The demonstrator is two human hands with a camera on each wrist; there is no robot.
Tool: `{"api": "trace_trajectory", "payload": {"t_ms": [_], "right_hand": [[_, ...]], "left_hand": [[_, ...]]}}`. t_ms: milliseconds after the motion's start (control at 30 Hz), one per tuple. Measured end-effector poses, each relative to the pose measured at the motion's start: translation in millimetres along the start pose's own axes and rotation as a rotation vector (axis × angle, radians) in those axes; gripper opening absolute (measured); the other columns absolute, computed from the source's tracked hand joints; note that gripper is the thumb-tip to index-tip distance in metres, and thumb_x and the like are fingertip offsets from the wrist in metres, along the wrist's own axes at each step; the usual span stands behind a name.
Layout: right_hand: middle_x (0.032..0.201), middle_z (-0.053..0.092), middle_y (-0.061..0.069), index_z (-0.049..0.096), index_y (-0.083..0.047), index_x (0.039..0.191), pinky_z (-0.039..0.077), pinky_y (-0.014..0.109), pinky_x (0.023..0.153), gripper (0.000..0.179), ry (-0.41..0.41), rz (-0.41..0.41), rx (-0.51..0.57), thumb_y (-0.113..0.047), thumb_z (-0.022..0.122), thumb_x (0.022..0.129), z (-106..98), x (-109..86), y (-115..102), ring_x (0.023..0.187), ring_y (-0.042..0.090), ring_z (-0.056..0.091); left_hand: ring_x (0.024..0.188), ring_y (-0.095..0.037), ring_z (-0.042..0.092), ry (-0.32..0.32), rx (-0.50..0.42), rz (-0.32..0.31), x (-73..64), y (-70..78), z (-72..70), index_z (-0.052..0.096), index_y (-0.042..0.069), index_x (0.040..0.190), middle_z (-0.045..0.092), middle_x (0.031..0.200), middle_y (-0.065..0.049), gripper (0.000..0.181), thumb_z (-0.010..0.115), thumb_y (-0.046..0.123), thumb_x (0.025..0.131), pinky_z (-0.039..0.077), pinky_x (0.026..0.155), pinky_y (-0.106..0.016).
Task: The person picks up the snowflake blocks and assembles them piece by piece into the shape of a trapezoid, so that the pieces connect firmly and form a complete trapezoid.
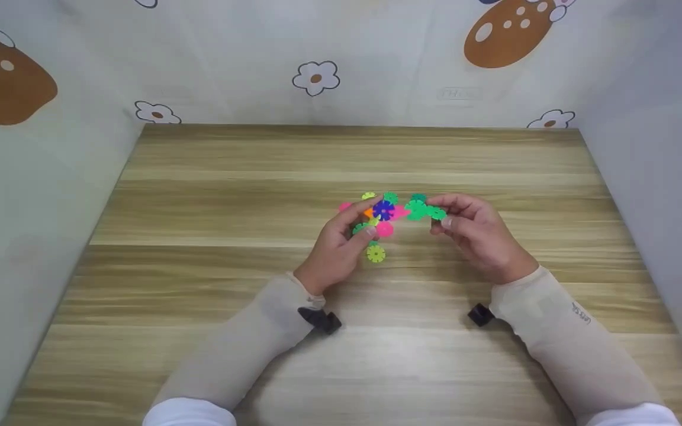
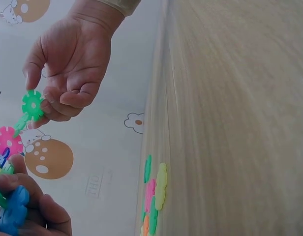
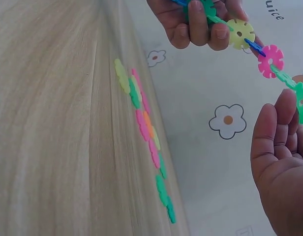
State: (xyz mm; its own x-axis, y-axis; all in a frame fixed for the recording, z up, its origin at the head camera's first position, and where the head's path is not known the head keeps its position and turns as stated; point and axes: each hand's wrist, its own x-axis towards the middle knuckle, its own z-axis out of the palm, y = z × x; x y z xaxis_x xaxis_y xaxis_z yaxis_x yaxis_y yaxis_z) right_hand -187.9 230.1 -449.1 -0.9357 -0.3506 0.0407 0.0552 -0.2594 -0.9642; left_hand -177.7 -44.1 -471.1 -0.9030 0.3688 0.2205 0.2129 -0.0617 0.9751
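Observation:
A chain of slotted plastic snowflake discs stretches between both hands, off the tabletop. My left hand (image 1: pixel 336 244) grips its left end. The left wrist view shows a blue disc (image 2: pixel 15 211) and green ones among those fingers. At the other end, my right hand (image 1: pixel 483 236) pinches a green disc (image 2: pixel 32 105) between thumb and fingers. Between the hands, the right wrist view shows a yellow disc (image 3: pixel 238 34), a small blue one edge-on and a pink disc (image 3: pixel 271 62), linked in a line.
Several loose discs lie on the wooden table (image 1: pixel 211 284) beneath the chain, among them a yellow-green disc (image 1: pixel 376 254) and a pink one (image 3: pixel 141 125). Pale walls with printed flowers (image 1: pixel 316 78) enclose the table at the back and sides.

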Motion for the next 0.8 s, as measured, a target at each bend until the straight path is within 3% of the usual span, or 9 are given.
{"api": "trace_trajectory", "payload": {"t_ms": [167, 367, 533, 667, 800], "right_hand": [[0.107, 0.074, 0.003, 0.070, -0.001, 0.124, 0.060, 0.029, 0.089, 0.036, 0.005, 0.012, -0.024, 0.011, 0.052, 0.095, 1.0, -1.1, -0.9, 0.088, 0.016, 0.069], [0.104, 0.073, 0.004, 0.069, 0.002, 0.125, 0.060, 0.029, 0.088, 0.035, 0.013, 0.017, -0.031, 0.011, 0.053, 0.096, 1.4, -2.2, -3.2, 0.087, 0.016, 0.068], [0.100, 0.071, 0.003, 0.069, 0.002, 0.124, 0.060, 0.028, 0.086, 0.035, 0.014, 0.028, -0.082, 0.012, 0.052, 0.095, -1.0, -3.8, -6.1, 0.087, 0.015, 0.066], [0.098, 0.070, 0.003, 0.068, 0.005, 0.125, 0.060, 0.027, 0.085, 0.034, 0.009, 0.028, -0.126, 0.012, 0.053, 0.096, -3.0, -4.4, -8.6, 0.087, 0.015, 0.065], [0.097, 0.069, 0.003, 0.067, 0.006, 0.126, 0.059, 0.028, 0.085, 0.034, -0.009, 0.032, -0.174, 0.012, 0.053, 0.096, -4.7, -4.0, -9.1, 0.088, 0.015, 0.065]], "left_hand": [[0.099, -0.053, 0.059, -0.023, -0.019, 0.008, 0.3, -0.9, -0.4, 0.055, 0.014, 0.154, 0.061, 0.114, -0.015, 0.051, 0.056, 0.002, 0.104, 0.058, 0.082, -0.047], [0.102, -0.050, 0.063, -0.032, -0.025, 0.002, 0.5, 0.4, -0.6, 0.056, 0.012, 0.153, 0.060, 0.119, -0.011, 0.050, 0.057, 0.003, 0.104, 0.056, 0.087, -0.060], [0.104, -0.045, 0.064, -0.058, -0.026, -0.007, -0.3, 3.0, -0.2, 0.054, 0.013, 0.155, 0.057, 0.126, -0.019, 0.051, 0.057, 0.003, 0.105, 0.057, 0.088, -0.057], [0.104, -0.045, 0.064, -0.077, -0.014, -0.019, -0.6, 3.3, -0.3, 0.053, 0.014, 0.156, 0.057, 0.124, -0.024, 0.052, 0.057, 0.004, 0.105, 0.059, 0.081, -0.046], [0.104, -0.045, 0.065, -0.084, -0.002, -0.024, -0.9, 3.0, -1.2, 0.053, 0.015, 0.156, 0.058, 0.122, -0.022, 0.052, 0.057, 0.004, 0.105, 0.058, 0.076, -0.042]]}}
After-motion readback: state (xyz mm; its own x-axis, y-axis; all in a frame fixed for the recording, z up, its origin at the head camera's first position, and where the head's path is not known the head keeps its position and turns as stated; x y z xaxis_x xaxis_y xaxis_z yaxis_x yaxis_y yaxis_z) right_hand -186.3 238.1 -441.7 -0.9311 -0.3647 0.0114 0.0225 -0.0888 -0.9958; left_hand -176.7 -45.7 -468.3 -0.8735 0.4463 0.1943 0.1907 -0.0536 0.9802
